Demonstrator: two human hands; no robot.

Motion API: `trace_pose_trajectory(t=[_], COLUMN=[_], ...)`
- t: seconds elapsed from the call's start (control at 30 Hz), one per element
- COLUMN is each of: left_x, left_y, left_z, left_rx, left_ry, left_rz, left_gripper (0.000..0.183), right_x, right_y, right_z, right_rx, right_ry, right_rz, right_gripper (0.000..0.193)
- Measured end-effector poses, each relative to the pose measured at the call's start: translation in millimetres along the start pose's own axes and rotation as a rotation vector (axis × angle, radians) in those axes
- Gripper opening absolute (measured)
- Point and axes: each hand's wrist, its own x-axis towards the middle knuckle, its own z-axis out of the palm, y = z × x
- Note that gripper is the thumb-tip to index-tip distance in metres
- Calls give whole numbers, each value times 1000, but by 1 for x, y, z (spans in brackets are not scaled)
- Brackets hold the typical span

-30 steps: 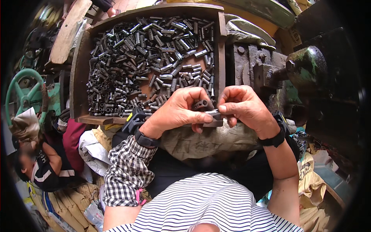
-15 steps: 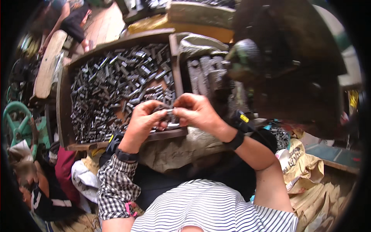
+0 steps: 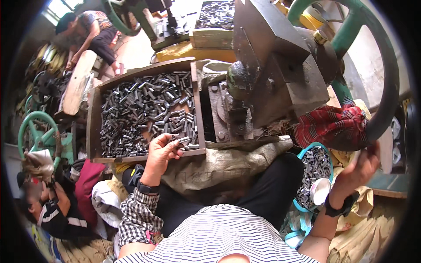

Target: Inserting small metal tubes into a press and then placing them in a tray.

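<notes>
My left hand (image 3: 160,156) is over the front edge of a wooden tray (image 3: 199,101), pinching small metal pieces (image 3: 181,141) between thumb and fingers. Short, shiny metal pieces (image 3: 131,109) fill much of that tray. Far to the right, my right hand (image 3: 360,168) is closed at the lower end of a large dark green handwheel (image 3: 391,65); its fingertips are partly hidden there. A red plaid cloth (image 3: 331,125) is tied round the wheel beside this hand. The dark metal press (image 3: 276,83) stands between tray and wheel.
A blue basin (image 3: 330,151) of metal pieces, with a white cup (image 3: 320,191), sits beside my right knee. Sacking (image 3: 219,168) hangs below the tray. Another box (image 3: 212,38) of pieces stands at the back. Other people (image 3: 90,33) sit at the far left and lower left.
My right hand has left my left hand and moved right to the handwheel. The left hand stays at the tray edge with metal pieces. The view has shifted, showing the wheel and basin.
</notes>
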Motion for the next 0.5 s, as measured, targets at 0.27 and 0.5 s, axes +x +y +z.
trace_pose_trajectory(t=[0.27, 0.5], left_x=[28, 93], left_y=[-4, -5], left_z=[33, 67], left_rx=[142, 115], left_ry=[-47, -124], left_rz=[-3, 32], left_gripper=[18, 19], right_x=[3, 30], right_y=[-53, -22], right_z=[88, 48], right_rx=[1405, 995], right_ry=[385, 230], right_rz=[459, 515], right_gripper=[61, 43])
